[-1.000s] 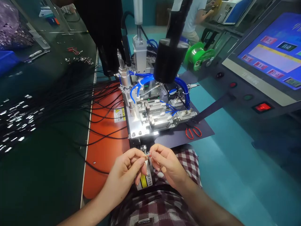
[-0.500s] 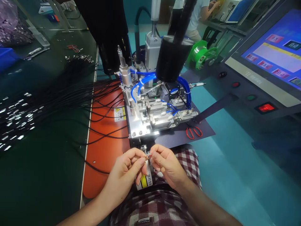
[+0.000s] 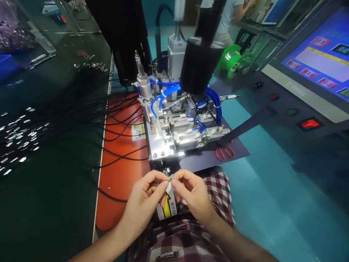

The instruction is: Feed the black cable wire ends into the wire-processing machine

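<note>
Fingertips of my left hand point(image 3: 147, 194) and my right hand point(image 3: 194, 193) meet in a pinch just in front of the machine. Between them is a small shiny metal connector point(image 3: 170, 177), with thin coloured bits at its end; most of it is covered by the fingers. Both hands are closed on it. Below the hands sits a white label with a yellow arrow point(image 3: 167, 209). Just beyond them stands the machine point(image 3: 163, 143), a metal fixture with cylinders and blue air tubes. Black cables point(image 3: 122, 147) run from its left side across the orange plate point(image 3: 120, 182).
A bundle of black cables with shiny ends point(image 3: 21, 138) covers part of the dark table at left. Red-handled scissors point(image 3: 225, 153) lie on the grey plate. A green spool point(image 3: 231, 62), a black cylinder point(image 3: 200, 67) and a control screen point(image 3: 316, 62) stand farther off. Another person point(image 3: 227, 22) is behind.
My right fingers have closed in toward the left ones, and the connector between them has turned, its end now angled upward. The left hand stays nearly in place.
</note>
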`<state>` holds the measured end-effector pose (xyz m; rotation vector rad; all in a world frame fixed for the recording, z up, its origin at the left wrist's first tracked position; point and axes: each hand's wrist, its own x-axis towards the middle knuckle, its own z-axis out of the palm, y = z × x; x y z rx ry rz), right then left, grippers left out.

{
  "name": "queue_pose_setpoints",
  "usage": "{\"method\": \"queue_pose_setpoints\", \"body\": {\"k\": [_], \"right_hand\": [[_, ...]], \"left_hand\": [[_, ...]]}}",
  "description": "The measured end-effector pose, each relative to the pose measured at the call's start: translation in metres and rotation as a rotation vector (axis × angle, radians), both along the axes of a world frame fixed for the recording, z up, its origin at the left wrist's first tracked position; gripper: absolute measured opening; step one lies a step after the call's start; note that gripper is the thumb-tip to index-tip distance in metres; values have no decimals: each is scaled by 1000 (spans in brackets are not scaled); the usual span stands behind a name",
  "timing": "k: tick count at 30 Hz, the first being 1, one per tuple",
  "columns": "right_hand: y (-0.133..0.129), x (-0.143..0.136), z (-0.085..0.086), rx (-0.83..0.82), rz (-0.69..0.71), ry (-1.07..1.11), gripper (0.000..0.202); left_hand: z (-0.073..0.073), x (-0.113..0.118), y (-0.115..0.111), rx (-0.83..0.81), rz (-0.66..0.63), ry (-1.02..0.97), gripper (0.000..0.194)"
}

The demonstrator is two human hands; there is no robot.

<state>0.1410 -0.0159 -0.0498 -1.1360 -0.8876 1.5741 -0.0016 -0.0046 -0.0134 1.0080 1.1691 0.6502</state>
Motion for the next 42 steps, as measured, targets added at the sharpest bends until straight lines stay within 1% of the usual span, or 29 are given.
{"method": "queue_pose_setpoints", "body": {"k": [4,7,11,14,16,19,21,23,25,28,33,42], "right_hand": [[-1,2,3,9,56,-53,18],[-3,3,5,40,54,-125,17],[-8,-4,6,101,29,-235,16],[-13,-12,4,112,-1,-294,18],[-14,-15,3,95,-25,-302,18],[-12,-11,3,93,-35,-303,17],[-8,-4,4,73,1,-245,15],[-3,2,4,12,31,-120,15],[1,7,5,-55,38,15,18],[6,9,4,-106,50,139,22],[9,7,4,-133,85,208,24],[9,8,6,-142,106,236,24]], "left_hand": [[1,-2,1,-29,3,-22,20],[1,-1,1,-101,34,-86,19],[2,5,-1,-151,139,-217,18],[3,9,-2,-173,203,-273,20],[3,9,-1,-193,195,-285,19],[2,6,1,-237,144,-291,18],[1,3,1,-261,115,-298,18],[0,0,1,-267,91,-311,16],[0,-2,1,-266,72,-326,14],[1,-3,1,-260,67,-347,13],[-1,-3,3,-255,56,-387,9],[-2,-3,3,-251,28,-382,5]]}}
